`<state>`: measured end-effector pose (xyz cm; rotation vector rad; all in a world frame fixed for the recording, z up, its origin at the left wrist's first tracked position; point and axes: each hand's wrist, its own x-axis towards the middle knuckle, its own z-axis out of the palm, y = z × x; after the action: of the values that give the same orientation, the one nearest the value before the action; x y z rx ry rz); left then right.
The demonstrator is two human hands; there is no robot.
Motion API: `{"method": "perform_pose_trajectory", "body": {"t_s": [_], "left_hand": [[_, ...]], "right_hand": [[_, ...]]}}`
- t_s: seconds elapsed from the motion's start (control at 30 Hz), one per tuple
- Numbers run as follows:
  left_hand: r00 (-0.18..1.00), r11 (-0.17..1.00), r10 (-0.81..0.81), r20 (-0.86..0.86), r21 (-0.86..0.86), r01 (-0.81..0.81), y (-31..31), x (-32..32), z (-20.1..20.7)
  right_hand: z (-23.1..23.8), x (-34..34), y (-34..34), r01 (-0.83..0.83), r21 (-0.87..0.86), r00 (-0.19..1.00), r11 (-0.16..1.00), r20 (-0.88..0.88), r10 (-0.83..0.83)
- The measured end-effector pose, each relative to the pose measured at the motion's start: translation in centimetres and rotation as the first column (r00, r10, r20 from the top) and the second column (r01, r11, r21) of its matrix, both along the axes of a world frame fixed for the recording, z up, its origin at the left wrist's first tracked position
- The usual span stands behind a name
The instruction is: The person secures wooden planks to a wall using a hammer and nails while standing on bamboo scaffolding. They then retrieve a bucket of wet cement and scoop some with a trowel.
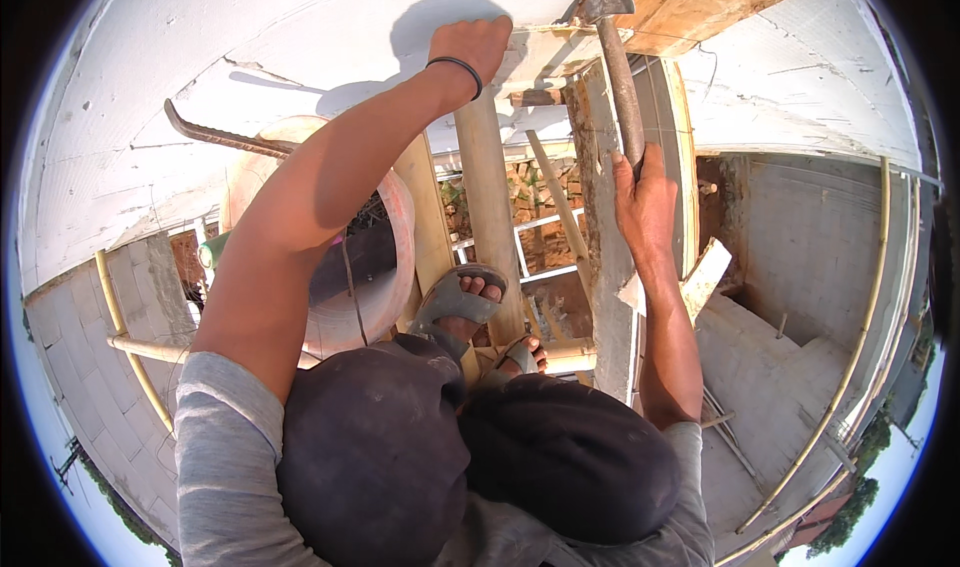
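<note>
My right hand (pixel 645 202) is wrapped round the handle of a hammer (pixel 622 87). Its metal head is up beside a wooden board (pixel 690 12), at the top of a narrow upright grey column (pixel 605 217). Farther left, my left hand (pixel 470 52) is closed in a fist against the pale block wall (pixel 300 27). Whatever its fingers may hold is hidden. A dark band circles that wrist. Under my left forearm stands a pinkish-white bucket (pixel 402 257) with dark contents. A ribbed metal bar with a curved end (pixel 215 135) juts out past the bucket's far side.
My sandalled feet (pixel 465 302) rest on bamboo poles (pixel 488 197) high above the ground. Through the gaps below show rubble (pixel 545 187) and a white frame (pixel 545 222). Grey walls (pixel 810 237) and a long bamboo pole (pixel 868 337) are at right; block wall (pixel 100 297) lies left.
</note>
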<state>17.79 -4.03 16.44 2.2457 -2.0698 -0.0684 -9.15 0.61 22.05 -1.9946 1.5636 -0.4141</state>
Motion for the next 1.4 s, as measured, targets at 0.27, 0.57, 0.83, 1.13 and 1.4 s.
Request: {"method": "perform_pose_trajectory", "body": {"t_s": [0.27, 0.57, 0.83, 1.13, 1.4], "left_hand": [[0.999, 1.0, -0.019, -0.037, -0.018, 0.018, 0.2, 0.0, 0.0], [1.0, 1.0, -0.028, 0.004, -0.009, 0.028, -0.1, -0.2, -0.6], [1.0, 1.0, -0.018, -0.016, 0.017, 0.018, -0.4, -0.3, -0.6], [1.0, 0.999, -0.008, -0.022, 0.043, 0.009, -0.2, -0.5, -0.2], [1.0, 1.0, 0.005, -0.015, 0.012, -0.005, -0.5, -0.5, 0.5]], "right_hand": [[0.3, -1.6, 1.0, 0.116, -0.367, 0.969, 0.923, 0.247, -0.023], [-0.1, -3.3, -0.4, 0.133, -0.303, 0.977, 0.944, 0.201, -0.073], [-3.5, -1.9, -1.6, 0.072, -0.065, 0.985, 0.995, -0.151, -0.081], [-3.0, -2.3, 1.2, 0.207, -0.254, 0.93, 0.945, 0.35, -0.11], [-6.0, -2.6, -1.7, 0.095, -0.007, 0.991, 0.995, -0.093, -0.095]]}}
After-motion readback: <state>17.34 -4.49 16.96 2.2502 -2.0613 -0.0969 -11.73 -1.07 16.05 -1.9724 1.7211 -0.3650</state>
